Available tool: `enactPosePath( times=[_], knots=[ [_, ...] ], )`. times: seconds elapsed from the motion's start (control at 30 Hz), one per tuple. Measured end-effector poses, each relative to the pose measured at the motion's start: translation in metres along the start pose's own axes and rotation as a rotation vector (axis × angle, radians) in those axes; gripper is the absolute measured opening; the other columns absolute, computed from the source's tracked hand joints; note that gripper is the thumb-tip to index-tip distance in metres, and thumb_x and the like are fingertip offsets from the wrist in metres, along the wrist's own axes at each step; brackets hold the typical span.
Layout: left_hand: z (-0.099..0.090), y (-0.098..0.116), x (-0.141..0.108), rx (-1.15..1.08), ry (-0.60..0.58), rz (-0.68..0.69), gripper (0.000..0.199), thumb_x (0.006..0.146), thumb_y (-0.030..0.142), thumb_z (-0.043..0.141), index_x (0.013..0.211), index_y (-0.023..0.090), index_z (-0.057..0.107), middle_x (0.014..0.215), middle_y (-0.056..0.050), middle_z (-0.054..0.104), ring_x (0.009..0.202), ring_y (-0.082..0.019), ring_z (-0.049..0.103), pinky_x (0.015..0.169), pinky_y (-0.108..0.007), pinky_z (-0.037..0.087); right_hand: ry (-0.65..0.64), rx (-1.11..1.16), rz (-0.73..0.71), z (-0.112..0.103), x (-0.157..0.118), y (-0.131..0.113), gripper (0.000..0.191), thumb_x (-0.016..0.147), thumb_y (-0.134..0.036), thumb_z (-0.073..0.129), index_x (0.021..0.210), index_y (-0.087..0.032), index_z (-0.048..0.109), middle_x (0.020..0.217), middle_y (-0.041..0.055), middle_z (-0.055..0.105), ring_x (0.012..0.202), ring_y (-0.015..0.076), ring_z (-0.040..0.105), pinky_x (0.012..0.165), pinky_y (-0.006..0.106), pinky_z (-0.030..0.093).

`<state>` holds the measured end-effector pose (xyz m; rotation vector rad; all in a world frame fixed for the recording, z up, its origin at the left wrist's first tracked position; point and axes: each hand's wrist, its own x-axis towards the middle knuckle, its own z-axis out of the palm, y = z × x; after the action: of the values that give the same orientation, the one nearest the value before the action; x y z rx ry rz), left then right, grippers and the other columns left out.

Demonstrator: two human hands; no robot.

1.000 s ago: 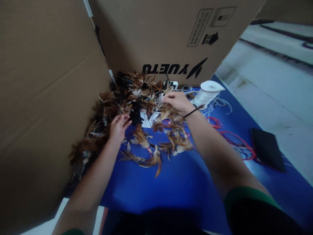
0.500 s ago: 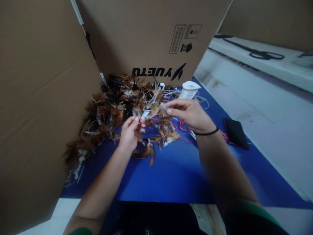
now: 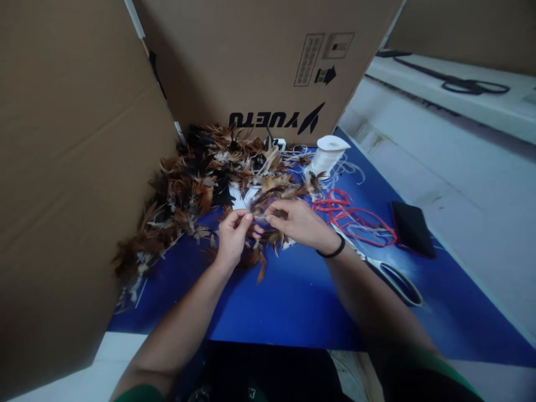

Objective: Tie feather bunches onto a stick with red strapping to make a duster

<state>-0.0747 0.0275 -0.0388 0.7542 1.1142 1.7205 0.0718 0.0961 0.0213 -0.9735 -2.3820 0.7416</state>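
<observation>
Over the blue table, my left hand [image 3: 233,235] is closed in a pinch, thumb against forefinger, on something too small to make out. Right beside it, my right hand [image 3: 298,222] pinches the base of a brown feather [image 3: 268,195] whose dark, wispy tip points up. The fingertips of both hands nearly meet. Behind and to the left of them spreads a large heap of brown and black feathers [image 3: 188,184] with whitish fluffy bases. Two white strips [image 3: 243,196] lie just beyond my left fingers. A few loose feathers [image 3: 260,262] lie under my hands.
A white spool of ribbon [image 3: 329,156] stands at the back right. Red cord [image 3: 341,209], white-handled scissors [image 3: 396,282] and a black phone-like object [image 3: 412,229] lie right on the blue table [image 3: 285,307]. Cardboard walls [image 3: 259,61] rise behind and left. Black scissors [image 3: 473,85] rest on a ledge.
My right hand has moved left and down, bringing its feather against my left fingertips. The red cord and white-handled scissors now show more fully. The view has shifted slightly.
</observation>
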Motion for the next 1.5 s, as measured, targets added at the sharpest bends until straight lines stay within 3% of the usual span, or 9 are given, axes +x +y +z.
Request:
enactPosePath(
  times=[0.1,0.27,0.43,0.63,0.8,1.03,1.2,1.33,1.5],
  knots=[
    [-0.003,-0.004,0.001,0.059,0.001,0.030,0.023,0.071,0.039,0.076,0.081,0.021,0.066,0.060,0.001,0.065,0.058,-0.017,0.066,0.054,-0.026,0.051,-0.040,0.080,0.048,0.007,0.004,0.007,0.014,0.078,-0.024,0.056,0.077,-0.020,0.069,0.067,-0.0023,0.067,0.058,0.0123,0.055,0.057,0.024,0.040],
    [-0.007,-0.009,0.000,0.217,-0.023,0.111,0.020,0.079,0.039,0.069,0.084,0.020,0.068,0.059,0.001,0.067,0.052,-0.014,0.063,0.057,-0.026,0.053,-0.069,0.205,-0.025,0.012,0.010,0.016,0.018,0.078,-0.018,0.054,0.082,-0.020,0.071,0.082,-0.0021,0.073,0.076,0.0153,0.064,0.071,0.026,0.045],
    [-0.009,-0.012,0.001,0.377,-0.033,0.205,0.021,0.083,0.037,0.064,0.086,0.017,0.068,0.059,0.001,0.068,0.052,-0.013,0.063,0.056,-0.024,0.052,-0.038,0.305,0.026,0.016,0.013,0.019,0.011,0.074,-0.017,0.055,0.069,-0.017,0.065,0.070,-0.0011,0.068,0.068,0.0132,0.059,0.066,0.024,0.043],
    [-0.014,-0.017,0.004,0.596,-0.025,0.343,0.017,0.085,0.032,0.061,0.089,0.019,0.071,0.063,0.000,0.071,0.056,-0.013,0.066,0.060,-0.023,0.053,-0.064,0.612,0.246,0.025,0.010,0.017,0.016,0.067,-0.015,0.051,0.052,-0.017,0.050,0.050,-0.0040,0.050,0.049,0.0073,0.043,0.048,0.021,0.034],
    [-0.015,-0.014,0.005,0.695,0.001,0.426,0.015,0.086,0.029,0.060,0.084,0.019,0.072,0.061,0.001,0.070,0.054,-0.012,0.065,0.060,-0.022,0.050,-0.055,0.787,0.465,0.031,0.011,0.011,0.013,0.065,-0.014,0.056,0.053,-0.016,0.051,0.047,-0.0049,0.048,0.040,0.0046,0.039,0.036,0.018,0.025],
    [-0.015,-0.016,0.008,0.414,0.033,0.145,0.022,0.082,0.039,0.063,0.078,0.017,0.068,0.062,-0.001,0.069,0.049,-0.012,0.063,0.051,-0.022,0.050,0.029,0.780,0.387,0.004,0.009,0.009,0.020,0.070,-0.026,0.068,0.059,-0.015,0.056,0.050,-0.0024,0.056,0.038,0.0026,0.040,0.035,0.016,0.028],
    [-0.012,-0.015,0.010,0.140,0.060,-0.007,0.030,0.072,0.042,0.073,0.074,0.013,0.064,0.063,-0.003,0.068,0.045,-0.010,0.059,0.047,-0.022,0.049,0.306,0.763,0.213,-0.027,0.002,0.006,0.017,0.074,-0.032,0.070,0.076,-0.015,0.066,0.059,-0.0002,0.062,0.045,0.0051,0.048,0.038,0.017,0.034],
    [-0.010,-0.009,0.011,0.030,0.082,-0.078,0.031,0.067,0.040,0.077,0.070,0.012,0.063,0.061,-0.003,0.067,0.045,-0.008,0.058,0.046,-0.019,0.048,0.470,0.776,0.183,-0.034,0.004,0.012,0.015,0.077,-0.031,0.067,0.081,-0.017,0.066,0.058,-0.0014,0.061,0.044,0.0056,0.049,0.040,0.018,0.036],
    [-0.015,0.005,0.015,-0.094,0.135,-0.030,0.028,0.065,0.034,0.079,0.069,0.014,0.060,0.061,-0.001,0.065,0.045,-0.006,0.055,0.044,-0.017,0.046,0.307,0.584,0.187,-0.018,0.009,0.025,0.012,0.075,-0.027,0.066,0.077,-0.016,0.067,0.063,0.0011,0.066,0.051,0.0087,0.055,0.047,0.021,0.043]
  ],
)
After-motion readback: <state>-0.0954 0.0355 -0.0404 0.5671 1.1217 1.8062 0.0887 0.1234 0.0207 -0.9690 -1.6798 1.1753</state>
